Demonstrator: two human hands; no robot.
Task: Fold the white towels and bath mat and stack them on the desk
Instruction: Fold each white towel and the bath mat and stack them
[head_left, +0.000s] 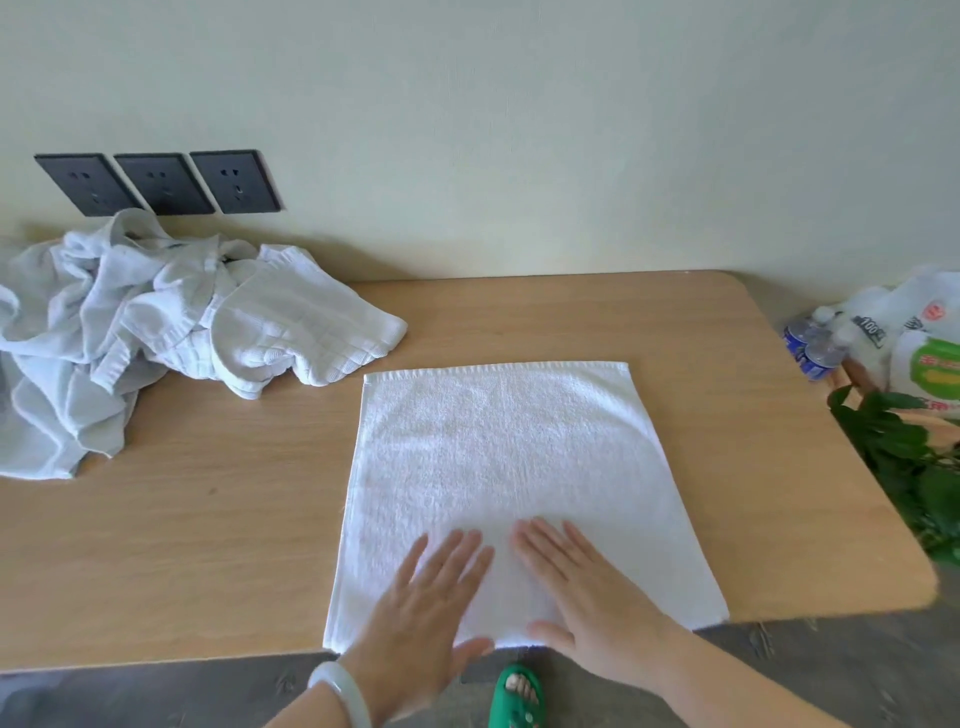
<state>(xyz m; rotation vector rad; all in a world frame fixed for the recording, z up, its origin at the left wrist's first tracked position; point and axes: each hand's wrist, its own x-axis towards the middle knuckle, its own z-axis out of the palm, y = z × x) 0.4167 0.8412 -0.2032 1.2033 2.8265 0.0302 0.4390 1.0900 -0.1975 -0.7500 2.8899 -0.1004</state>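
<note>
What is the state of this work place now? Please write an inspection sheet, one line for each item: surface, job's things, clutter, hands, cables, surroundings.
Surface: pale wooden desk, standing against the wall.
Job's things: one white towel spread flat at the near edge; crumpled white pile at the far left, not folded.
Clutter: water bottles and plastic bags past the desk's right end.
Hands: left hand and right hand lie flat on the towel's near part, fingers straight.
Cables: nothing seen; three wall sockets, nothing plugged in.
Surroundings: green plant at right; green slipper on the grey floor.
</note>
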